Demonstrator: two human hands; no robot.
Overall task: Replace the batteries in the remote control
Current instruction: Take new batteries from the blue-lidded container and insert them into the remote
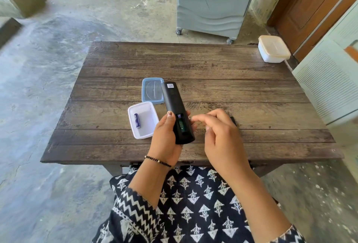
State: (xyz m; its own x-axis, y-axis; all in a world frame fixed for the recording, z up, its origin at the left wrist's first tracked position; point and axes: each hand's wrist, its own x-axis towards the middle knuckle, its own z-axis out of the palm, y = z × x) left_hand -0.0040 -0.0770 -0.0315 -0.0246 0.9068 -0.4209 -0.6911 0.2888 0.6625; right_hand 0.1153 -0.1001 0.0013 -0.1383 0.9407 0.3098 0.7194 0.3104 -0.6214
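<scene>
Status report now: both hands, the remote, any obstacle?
Left hand grips remote, compartment open. Right hand empty beside it. One battery in white tray. No obstacle.

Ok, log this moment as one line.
left hand: holds remote, back open | right hand: free, beside bay | one battery in white tub | cover: unclear

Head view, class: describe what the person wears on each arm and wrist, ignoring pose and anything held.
The left hand has a thin bracelet of dark beads with a few gold ones at the wrist. Both forearms are bare below sleeves of dark navy fabric printed with white zigzags; the right hand shows no jewellery.
</scene>
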